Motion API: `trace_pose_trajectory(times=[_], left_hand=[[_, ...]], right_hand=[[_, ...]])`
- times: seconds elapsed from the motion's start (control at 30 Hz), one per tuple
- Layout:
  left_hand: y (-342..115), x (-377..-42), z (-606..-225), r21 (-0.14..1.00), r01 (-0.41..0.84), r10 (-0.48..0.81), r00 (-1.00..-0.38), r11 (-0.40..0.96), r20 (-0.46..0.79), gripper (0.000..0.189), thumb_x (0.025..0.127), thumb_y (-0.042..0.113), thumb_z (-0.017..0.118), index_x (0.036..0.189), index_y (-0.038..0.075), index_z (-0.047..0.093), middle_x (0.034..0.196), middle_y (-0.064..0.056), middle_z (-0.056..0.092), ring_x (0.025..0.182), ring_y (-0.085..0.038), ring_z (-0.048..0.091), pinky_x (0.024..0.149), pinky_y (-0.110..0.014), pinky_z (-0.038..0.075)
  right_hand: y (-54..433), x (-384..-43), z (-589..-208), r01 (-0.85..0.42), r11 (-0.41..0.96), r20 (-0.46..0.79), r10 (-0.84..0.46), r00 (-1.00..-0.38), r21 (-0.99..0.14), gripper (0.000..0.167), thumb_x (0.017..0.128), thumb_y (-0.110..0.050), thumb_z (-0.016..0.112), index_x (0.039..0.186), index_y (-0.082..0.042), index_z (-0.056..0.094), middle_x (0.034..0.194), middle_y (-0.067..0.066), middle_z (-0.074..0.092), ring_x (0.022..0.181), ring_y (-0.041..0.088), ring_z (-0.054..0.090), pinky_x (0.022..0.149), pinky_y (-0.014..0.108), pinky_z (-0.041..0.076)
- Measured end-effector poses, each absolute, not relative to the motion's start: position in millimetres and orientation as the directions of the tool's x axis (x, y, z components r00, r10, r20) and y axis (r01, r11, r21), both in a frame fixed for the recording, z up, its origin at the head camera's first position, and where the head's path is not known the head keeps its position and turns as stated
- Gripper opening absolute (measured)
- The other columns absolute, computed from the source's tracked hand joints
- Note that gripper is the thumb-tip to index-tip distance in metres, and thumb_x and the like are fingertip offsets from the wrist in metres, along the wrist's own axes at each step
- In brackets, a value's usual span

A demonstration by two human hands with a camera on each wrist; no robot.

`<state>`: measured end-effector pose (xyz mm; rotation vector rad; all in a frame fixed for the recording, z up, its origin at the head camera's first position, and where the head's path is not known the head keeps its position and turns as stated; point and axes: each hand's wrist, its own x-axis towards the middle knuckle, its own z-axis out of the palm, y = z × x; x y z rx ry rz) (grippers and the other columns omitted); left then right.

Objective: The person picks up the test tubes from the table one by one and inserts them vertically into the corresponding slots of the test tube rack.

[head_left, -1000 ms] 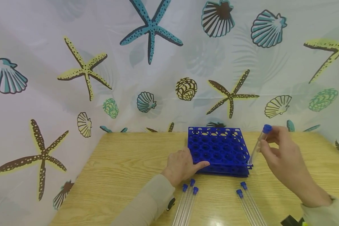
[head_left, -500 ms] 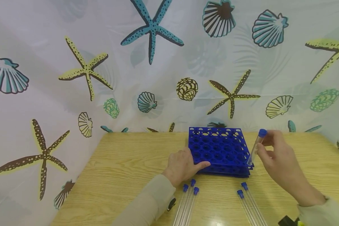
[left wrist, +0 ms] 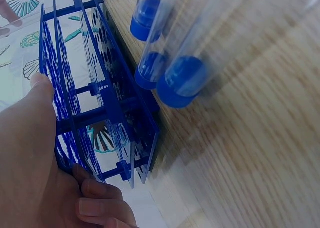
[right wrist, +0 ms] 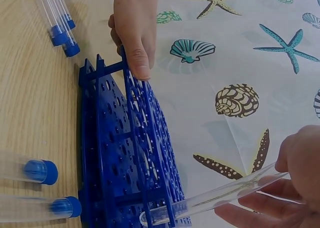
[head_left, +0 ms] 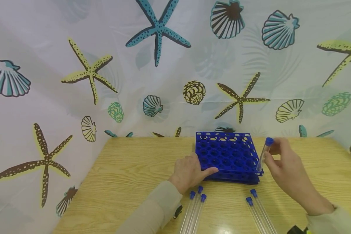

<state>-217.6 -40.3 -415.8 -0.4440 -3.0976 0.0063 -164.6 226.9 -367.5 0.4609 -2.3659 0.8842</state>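
Note:
A blue test tube rack (head_left: 231,171) with rows of round holes stands on the table. My left hand (head_left: 187,172) grips its near left corner, the thumb lying along the top plate and the other fingers curled at the rack's side (left wrist: 100,195). On the other side, my right hand (head_left: 292,175) pinches a clear test tube (head_left: 261,160) with a blue cap, close below the cap. This tube leans slightly right, its rounded bottom inside the near right corner hole. In the right wrist view the tube's end (right wrist: 155,216) shows past the rack's top plate.
Three capped tubes (head_left: 190,213) lie side by side on the wooden table (head_left: 128,169), in front of the rack's left part. Two more tubes (head_left: 261,213) lie in front of its right part. A shell-patterned cloth (head_left: 169,81) hangs behind the table.
My right hand has moved left and down, bringing the test tube more upright and lower into the corner hole. The left hand keeps its grip on the rack.

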Motion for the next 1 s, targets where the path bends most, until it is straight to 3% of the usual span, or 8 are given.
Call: trace_pose_trajectory(times=[0.63, 0.83, 1.0], left_hand=[[-40.3, -216.8, -416.4, 0.006, 0.286, 0.286, -0.958, 0.958, 0.013, 0.081, 0.082, 0.089, 0.022, 0.077, 0.013, 0.047, 0.057, 0.005, 0.038, 0.041, -0.010, 0.039, 0.037, -0.024, 0.031], [-40.2, -217.6, -415.6, 0.017, 0.274, 0.274, -0.962, 0.962, -0.003, 0.082, 0.081, 0.090, 0.023, 0.079, 0.012, 0.048, 0.058, 0.004, 0.041, 0.042, -0.010, 0.042, 0.038, -0.025, 0.033], [-40.2, -217.6, -415.1, 0.021, 0.275, 0.276, -0.961, 0.961, -0.003, 0.082, 0.081, 0.090, 0.024, 0.078, 0.012, 0.048, 0.059, 0.004, 0.041, 0.042, -0.010, 0.042, 0.038, -0.025, 0.033]], right_hand=[[229.0, -164.2, -384.2, -0.441, 0.752, 0.553, -0.123, -0.824, -0.490, 0.022, 0.093, 0.005, 0.057, 0.112, 0.002, 0.044, 0.092, 0.008, 0.058, 0.085, -0.004, 0.054, 0.062, 0.008, 0.050], [228.1, -164.0, -383.8, -0.429, 0.755, 0.541, -0.118, -0.833, -0.495, 0.023, 0.094, 0.005, 0.057, 0.112, 0.003, 0.044, 0.092, 0.007, 0.057, 0.084, 0.018, 0.061, 0.063, 0.008, 0.050], [228.8, -164.1, -383.7, -0.422, 0.756, 0.533, -0.114, -0.838, -0.501, 0.023, 0.093, 0.005, 0.057, 0.112, 0.003, 0.043, 0.092, 0.007, 0.057, 0.083, 0.020, 0.061, 0.062, 0.009, 0.050]])
